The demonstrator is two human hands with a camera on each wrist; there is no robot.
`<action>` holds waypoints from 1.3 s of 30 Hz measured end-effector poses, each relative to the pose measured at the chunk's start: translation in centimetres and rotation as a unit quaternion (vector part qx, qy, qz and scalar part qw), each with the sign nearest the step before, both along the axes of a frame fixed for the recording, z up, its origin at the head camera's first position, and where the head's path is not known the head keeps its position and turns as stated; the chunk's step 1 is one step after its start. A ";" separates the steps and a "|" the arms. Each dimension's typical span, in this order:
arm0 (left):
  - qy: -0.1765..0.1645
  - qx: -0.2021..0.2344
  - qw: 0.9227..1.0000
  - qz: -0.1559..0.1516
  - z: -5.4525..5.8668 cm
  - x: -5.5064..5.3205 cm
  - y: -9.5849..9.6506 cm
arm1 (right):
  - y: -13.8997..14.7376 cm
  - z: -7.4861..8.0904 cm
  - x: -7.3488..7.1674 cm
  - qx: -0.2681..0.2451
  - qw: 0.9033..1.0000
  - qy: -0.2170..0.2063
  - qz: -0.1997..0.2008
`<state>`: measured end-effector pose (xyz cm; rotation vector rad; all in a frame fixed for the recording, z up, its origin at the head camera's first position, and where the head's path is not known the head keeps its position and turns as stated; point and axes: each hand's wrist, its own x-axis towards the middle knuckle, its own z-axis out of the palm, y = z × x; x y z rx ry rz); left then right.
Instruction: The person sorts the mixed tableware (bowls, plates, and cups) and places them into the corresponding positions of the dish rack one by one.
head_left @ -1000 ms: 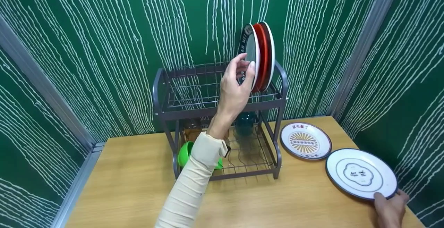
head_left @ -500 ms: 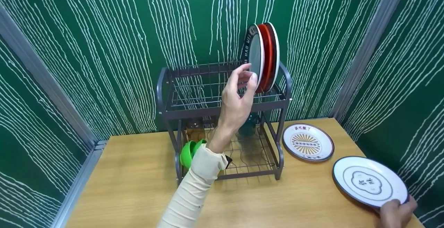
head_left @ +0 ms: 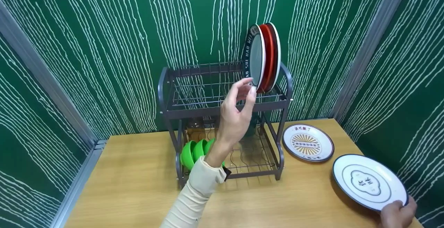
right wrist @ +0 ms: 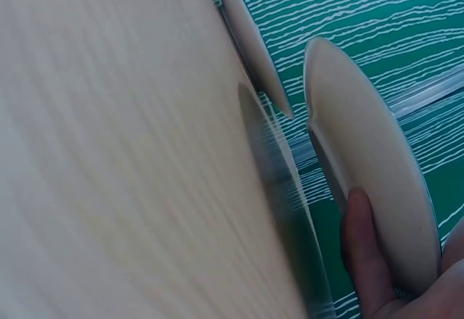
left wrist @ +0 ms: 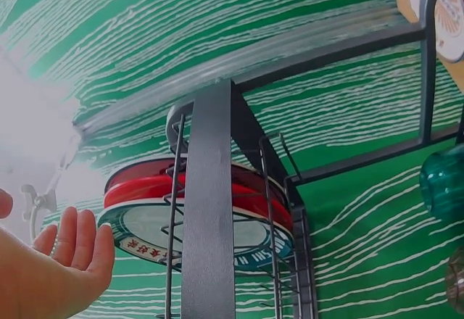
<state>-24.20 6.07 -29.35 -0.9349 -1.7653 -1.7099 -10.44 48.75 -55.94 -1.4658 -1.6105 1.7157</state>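
Note:
My left hand (head_left: 237, 111) holds nothing; its fingers are loosely bent in front of the rack's upper tier, just below the lower edge of the standing plates. In the left wrist view the left hand (left wrist: 65, 264) is beside those plates, palm up toward the camera. Three plates stand on edge there: a dark-rimmed one with lettering (head_left: 256, 59), a red one (head_left: 269, 58) and a white-edged one (head_left: 276, 56). At the lower right my right hand (head_left: 399, 212) pinches the near rim of a white plate with a blue edge (head_left: 369, 183). In the right wrist view this plate (right wrist: 370, 159) is tilted above the table.
A dark metal two-tier dish rack (head_left: 227, 111) stands on the wooden table (head_left: 138, 186). Its lower tier bears green bowls (head_left: 194, 153) and glassware. A white plate with a yellow sunburst (head_left: 307, 143) lies right of the rack. Green patterned walls (head_left: 104, 47) enclose the table.
My left hand has come down away from the standing plates, uncovering more of them and of the green bowls. The right hand has raised the blue-edged plate, with a shadow now beneath it.

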 end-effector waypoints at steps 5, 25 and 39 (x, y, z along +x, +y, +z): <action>-0.004 0.001 1.000 -0.012 -0.8 0.8 0.0 | -0.6 0.7 0.2 0.014 1.000 0.009 0.008; -0.010 -0.008 0.999 -0.036 -5.1 4.5 1.1 | -4.4 5.6 0.6 0.049 0.995 0.054 0.069; -0.008 -0.039 0.998 -0.054 -8.0 6.4 2.5 | -8.0 8.9 0.9 0.080 0.987 0.083 0.111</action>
